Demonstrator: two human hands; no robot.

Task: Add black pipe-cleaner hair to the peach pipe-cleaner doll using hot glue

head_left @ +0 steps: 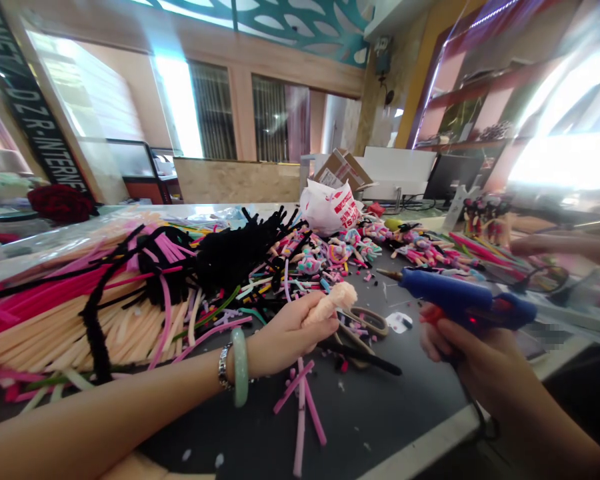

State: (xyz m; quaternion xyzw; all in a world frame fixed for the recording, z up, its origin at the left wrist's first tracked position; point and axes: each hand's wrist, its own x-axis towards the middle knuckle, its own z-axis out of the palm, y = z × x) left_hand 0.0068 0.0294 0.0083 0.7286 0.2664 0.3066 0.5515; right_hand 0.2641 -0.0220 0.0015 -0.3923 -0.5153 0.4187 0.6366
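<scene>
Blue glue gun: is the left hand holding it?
No, the right hand holds the glue gun, the left hand a fuzzy piece.

The near end of the peach piece [337, 301] is covered by the left hand [285, 333], and the scissors [383, 327] are partly hidden by it (their blades cannot be made out). The grip of the glue gun [455, 293] is concealed by the right hand [475, 343], which is blurred. Another person's arm [565, 249] is smeared and cut off by the right edge. The sign [40, 110] is cropped at the top left. The label [329, 178] on the box [353, 170] is too small to be read.
</scene>
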